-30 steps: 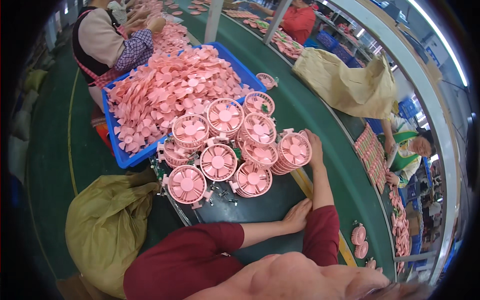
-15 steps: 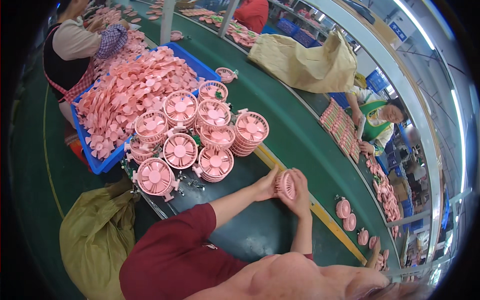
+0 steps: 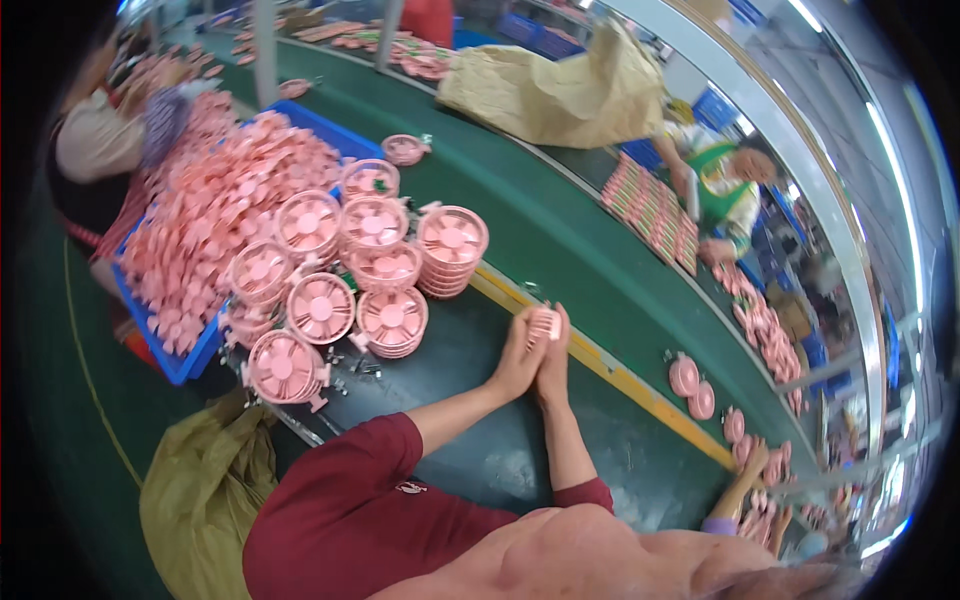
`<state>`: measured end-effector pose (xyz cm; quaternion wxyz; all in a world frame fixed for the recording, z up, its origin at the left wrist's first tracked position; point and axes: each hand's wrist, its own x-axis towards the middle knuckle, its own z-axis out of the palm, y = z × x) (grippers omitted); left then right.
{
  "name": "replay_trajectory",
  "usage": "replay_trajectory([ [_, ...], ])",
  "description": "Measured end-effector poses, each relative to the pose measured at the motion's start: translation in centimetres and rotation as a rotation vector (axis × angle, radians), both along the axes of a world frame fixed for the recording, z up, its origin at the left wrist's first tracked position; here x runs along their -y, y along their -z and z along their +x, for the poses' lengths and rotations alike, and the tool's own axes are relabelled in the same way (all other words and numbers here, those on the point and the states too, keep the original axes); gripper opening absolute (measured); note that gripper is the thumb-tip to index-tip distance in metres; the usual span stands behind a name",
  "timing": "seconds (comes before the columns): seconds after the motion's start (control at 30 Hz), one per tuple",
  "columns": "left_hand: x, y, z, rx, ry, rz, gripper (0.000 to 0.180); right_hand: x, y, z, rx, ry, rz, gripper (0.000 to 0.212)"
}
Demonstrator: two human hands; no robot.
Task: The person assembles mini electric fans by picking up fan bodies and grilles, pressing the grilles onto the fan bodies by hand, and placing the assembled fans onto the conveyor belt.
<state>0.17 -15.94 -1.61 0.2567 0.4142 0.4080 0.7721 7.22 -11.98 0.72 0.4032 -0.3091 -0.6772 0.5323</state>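
Left hand (image 3: pixel 516 362) and right hand (image 3: pixel 553 368) grip a pink fan casing (image 3: pixel 543 325) between them; even pressure should avoid bending it.

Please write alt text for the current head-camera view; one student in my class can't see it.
A person's bare left hand and right hand together hold a ribbed pink plastic fan casing above a dark green worktable. To the left stand stacks of round, pink plastic casings, beside a blue plastic crate heaped with pink plastic fan blades.
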Motion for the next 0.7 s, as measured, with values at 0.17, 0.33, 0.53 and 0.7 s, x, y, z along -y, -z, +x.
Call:
replay_trajectory([
  [0.17, 0.5, -0.5, -2.2, 0.03, 0.129, -0.099, 0.045, -0.5, -0.5, -0.6, -0.002, -0.015, -0.004, 0.056],
  [0.33, -0.5, -0.7, -3.7, 0.757, 0.453, -0.245, 0.049, -0.8, -1.2, 1.2, 0.285, -0.1, 0.455, 0.069],
  [0.53, -0.5, -1.3, -3.8, 0.752, 0.535, -0.321, 0.045, -0.2, -2.3, 2.4, 0.42, -0.108, 0.634, 0.079],
  [0.7, -0.7, 0.2, -2.3, 0.36, 0.159, -0.11, 0.031, 1.0, 0.4, 0.1, 0.1, 0.03, 0.476, 0.066],
])
